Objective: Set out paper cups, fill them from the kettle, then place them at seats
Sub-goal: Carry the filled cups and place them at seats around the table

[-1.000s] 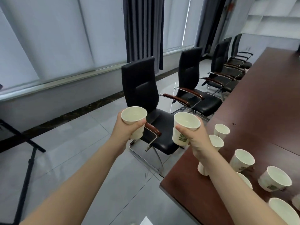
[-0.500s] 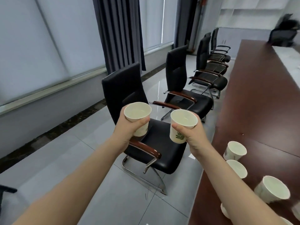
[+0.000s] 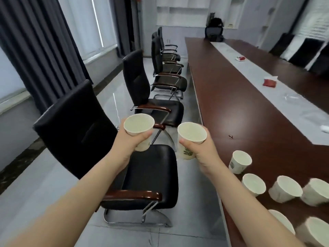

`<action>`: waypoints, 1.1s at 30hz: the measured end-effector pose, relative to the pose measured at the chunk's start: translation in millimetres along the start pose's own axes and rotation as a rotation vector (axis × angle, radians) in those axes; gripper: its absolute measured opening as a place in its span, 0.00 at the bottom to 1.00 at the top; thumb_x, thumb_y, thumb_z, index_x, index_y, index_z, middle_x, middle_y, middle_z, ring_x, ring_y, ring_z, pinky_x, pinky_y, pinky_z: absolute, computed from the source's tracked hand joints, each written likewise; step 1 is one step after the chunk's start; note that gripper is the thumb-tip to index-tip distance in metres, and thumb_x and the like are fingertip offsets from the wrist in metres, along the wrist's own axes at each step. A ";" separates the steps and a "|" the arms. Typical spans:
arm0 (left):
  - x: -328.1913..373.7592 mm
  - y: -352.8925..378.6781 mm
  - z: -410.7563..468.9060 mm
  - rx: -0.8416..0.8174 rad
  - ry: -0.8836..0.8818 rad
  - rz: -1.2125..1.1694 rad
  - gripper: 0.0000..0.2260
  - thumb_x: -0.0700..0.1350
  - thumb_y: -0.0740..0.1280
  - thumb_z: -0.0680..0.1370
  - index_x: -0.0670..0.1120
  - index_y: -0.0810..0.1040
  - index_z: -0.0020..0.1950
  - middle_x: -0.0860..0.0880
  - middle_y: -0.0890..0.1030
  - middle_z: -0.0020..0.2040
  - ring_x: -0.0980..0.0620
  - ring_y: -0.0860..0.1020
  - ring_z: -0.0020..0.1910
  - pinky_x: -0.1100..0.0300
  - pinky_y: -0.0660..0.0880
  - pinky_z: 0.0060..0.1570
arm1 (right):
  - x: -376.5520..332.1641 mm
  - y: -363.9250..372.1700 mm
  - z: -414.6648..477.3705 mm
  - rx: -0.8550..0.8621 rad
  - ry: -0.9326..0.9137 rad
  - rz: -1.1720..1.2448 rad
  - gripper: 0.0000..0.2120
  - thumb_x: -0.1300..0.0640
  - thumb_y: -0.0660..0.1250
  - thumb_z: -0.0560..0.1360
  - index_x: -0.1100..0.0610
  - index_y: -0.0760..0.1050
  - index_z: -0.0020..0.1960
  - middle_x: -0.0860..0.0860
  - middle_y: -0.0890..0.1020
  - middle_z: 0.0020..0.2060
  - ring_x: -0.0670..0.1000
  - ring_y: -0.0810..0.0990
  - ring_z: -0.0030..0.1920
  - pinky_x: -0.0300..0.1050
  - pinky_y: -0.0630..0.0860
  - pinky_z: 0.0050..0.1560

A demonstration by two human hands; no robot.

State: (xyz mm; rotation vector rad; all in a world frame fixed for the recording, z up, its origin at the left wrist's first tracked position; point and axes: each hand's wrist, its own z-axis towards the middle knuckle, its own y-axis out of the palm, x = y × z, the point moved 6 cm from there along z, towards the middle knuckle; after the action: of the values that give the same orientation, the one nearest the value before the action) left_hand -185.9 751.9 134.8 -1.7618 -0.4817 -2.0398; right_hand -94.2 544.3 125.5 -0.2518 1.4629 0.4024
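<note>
Head view: the placing stage seems barely begun. The left hand (image 3: 130, 141) grips one paper cup (image 3: 138, 124) round its wall. The right hand (image 3: 201, 148) grips a second cup (image 3: 192, 133), with green print showing under the thumb. Both hands are clamped on their cups, level and a little apart, above the nearest office chair (image 3: 85, 132) and just left of the conference table (image 3: 240, 111).

Down and to the right of the right hand, a cluster of cups (image 3: 240, 162) stands on the table, so setting out looks done. The table ahead of the hands shows no cup at any seat, so I judge most seats unserved.

The cups are white and tapered, with pale insides. I cannot tell whether they hold water.
</note>
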 end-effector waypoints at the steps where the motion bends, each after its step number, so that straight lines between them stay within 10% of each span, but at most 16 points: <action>1: -5.0 -0.4 16.0 -0.047 -0.010 -0.007 0.40 0.55 0.80 0.59 0.42 0.70 0.66 0.41 0.78 0.58 0.40 0.76 0.60 0.46 0.74 0.57 | 3.0 1.1 4.8 0.039 0.004 0.013 0.27 0.55 0.75 0.57 0.46 0.70 0.53 0.44 0.78 0.50 0.41 0.77 0.50 0.36 0.73 0.48; 9: -32.5 31.4 101.5 -0.295 -0.058 -0.031 0.43 0.55 0.80 0.57 0.46 0.69 0.68 0.44 0.77 0.62 0.46 0.76 0.62 0.41 0.73 0.62 | 9.2 -13.6 35.1 0.360 -0.027 -0.012 0.25 0.66 0.76 0.66 0.49 0.69 0.55 0.45 0.78 0.49 0.41 0.77 0.47 0.31 0.74 0.42; 19: -51.4 152.0 162.0 -0.498 -0.056 -0.132 0.42 0.53 0.78 0.56 0.41 0.68 0.66 0.43 0.77 0.57 0.50 0.76 0.55 0.51 0.75 0.54 | 0.4 -82.1 76.3 0.580 -0.071 -0.087 0.29 0.57 0.78 0.58 0.48 0.70 0.55 0.44 0.79 0.50 0.38 0.78 0.47 0.32 0.73 0.45; 24: -79.1 231.0 187.3 -0.545 -0.105 -0.171 0.34 0.55 0.76 0.55 0.54 0.68 0.58 0.52 0.77 0.55 0.54 0.76 0.55 0.58 0.76 0.49 | 2.4 -134.3 105.7 0.664 -0.079 -0.092 0.41 0.46 0.78 0.52 0.53 0.71 0.62 0.51 0.80 0.56 0.47 0.79 0.55 0.39 0.75 0.52; 28: -103.4 287.9 210.6 -0.556 -0.091 -0.156 0.39 0.55 0.78 0.57 0.48 0.69 0.64 0.45 0.77 0.60 0.46 0.76 0.60 0.48 0.77 0.57 | 4.9 -172.3 124.8 0.691 -0.081 -0.109 0.34 0.51 0.79 0.55 0.47 0.70 0.58 0.47 0.79 0.55 0.43 0.78 0.55 0.39 0.74 0.54; 33: -140.4 348.3 227.7 -0.538 -0.107 -0.140 0.34 0.53 0.77 0.58 0.53 0.68 0.60 0.54 0.76 0.56 0.59 0.76 0.54 0.66 0.74 0.52 | 16.3 -219.5 146.7 0.719 -0.087 -0.120 0.37 0.50 0.79 0.53 0.49 0.69 0.59 0.49 0.79 0.56 0.45 0.78 0.56 0.41 0.75 0.57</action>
State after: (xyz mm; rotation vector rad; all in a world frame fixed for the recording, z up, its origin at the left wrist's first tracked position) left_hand 203.0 577.7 28.6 -2.2001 -0.0835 -2.3360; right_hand 130.7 406.1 107.0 0.2520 1.4074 -0.2187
